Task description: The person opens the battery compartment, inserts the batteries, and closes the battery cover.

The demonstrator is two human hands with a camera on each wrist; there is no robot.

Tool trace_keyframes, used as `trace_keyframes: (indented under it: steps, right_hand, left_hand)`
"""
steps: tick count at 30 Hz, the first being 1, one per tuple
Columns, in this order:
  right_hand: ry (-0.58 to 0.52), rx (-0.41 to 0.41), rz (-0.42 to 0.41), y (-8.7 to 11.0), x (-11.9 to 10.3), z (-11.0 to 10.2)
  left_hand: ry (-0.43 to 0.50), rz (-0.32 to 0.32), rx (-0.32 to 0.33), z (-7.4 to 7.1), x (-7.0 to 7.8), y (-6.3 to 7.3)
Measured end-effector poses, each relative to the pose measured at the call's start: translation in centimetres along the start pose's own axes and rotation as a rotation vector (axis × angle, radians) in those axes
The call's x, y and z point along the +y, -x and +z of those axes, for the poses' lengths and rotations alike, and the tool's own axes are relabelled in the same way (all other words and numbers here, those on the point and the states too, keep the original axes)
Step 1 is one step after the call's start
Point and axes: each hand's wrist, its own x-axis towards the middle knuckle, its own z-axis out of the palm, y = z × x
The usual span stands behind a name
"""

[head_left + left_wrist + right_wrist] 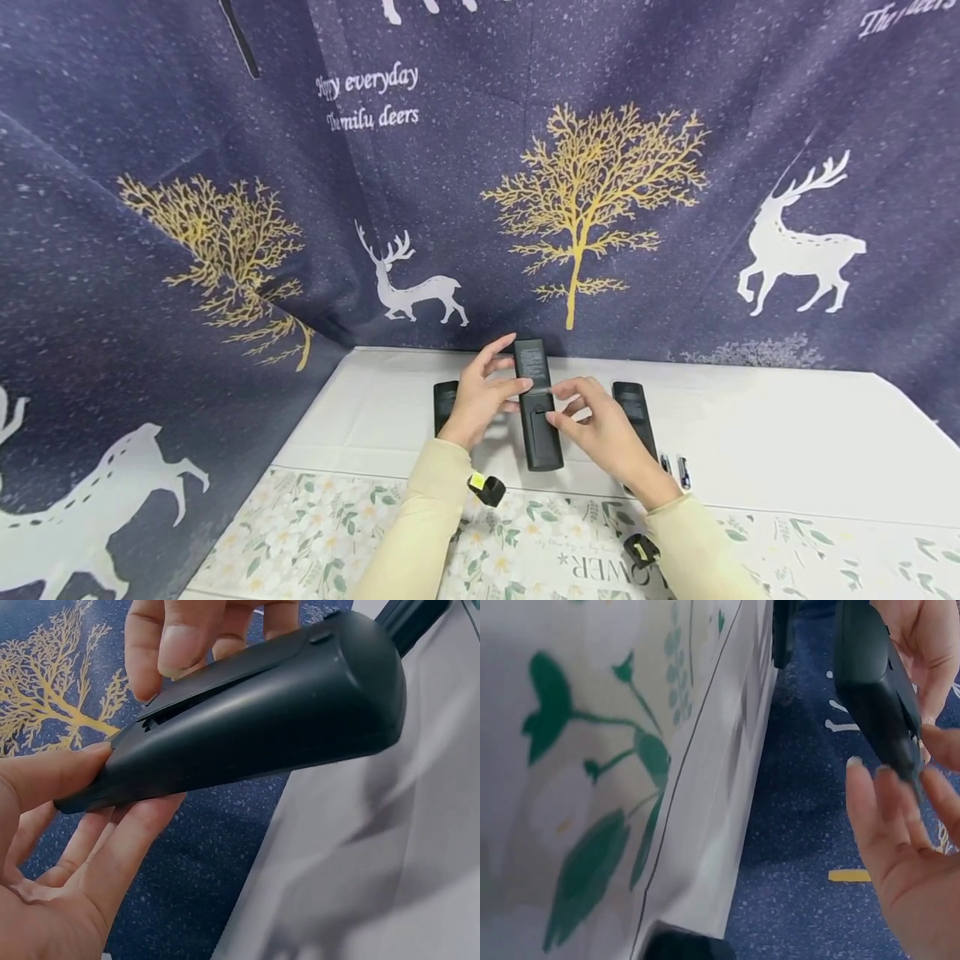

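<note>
My left hand (480, 396) grips the far end of a black remote control (531, 358), its back turned up and its near end raised off the table. In the left wrist view, the thumb lies on top and the fingers underneath. The battery cover (217, 679) sits tilted, with a dark gap along its side near the latch end. Bent fingers of my right hand (603, 429) are at this cover, the thumb by its latch edge. In the right wrist view, fingertips of the right hand (907, 847) meet the remote's far side; the exact contact is partly hidden.
A second black remote (445, 404) lies behind the left hand, and a third (637, 417) lies behind the right. Two small batteries, one of them a blue-and-silver battery (684, 472), lie right of that. A floral cloth (322, 525) covers the white table's (787, 433) near edge; a curtain (465, 192) hangs behind.
</note>
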Motion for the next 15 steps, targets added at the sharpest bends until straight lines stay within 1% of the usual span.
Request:
trace_keyframes:
  steps: [2, 4, 7, 10, 15]
  right_hand:
    - [-0.061, -0.012, 0.071, -0.04, -0.09, -0.07]
    - [-0.130, -0.041, 0.124, -0.04, -0.08, -0.11]
    - [-0.217, -0.092, 0.173, -0.04, -0.07, -0.04]
    - [-0.245, -0.102, 0.182, -0.03, -0.05, 0.12]
    - [-0.232, -0.076, 0.168, 0.04, -0.03, 0.34]
  left_hand:
    - [0.002, -0.001, -0.005, 0.09, 0.20, 0.03]
    - [0.002, -0.001, -0.012, 0.17, 0.35, 0.05]
    - [0.001, -0.006, -0.017, 0.21, 0.48, 0.14]
    - [0.000, -0.005, -0.021, 0.18, 0.45, 0.19]
    - [0.002, -0.001, -0.021, 0.15, 0.35, 0.24]
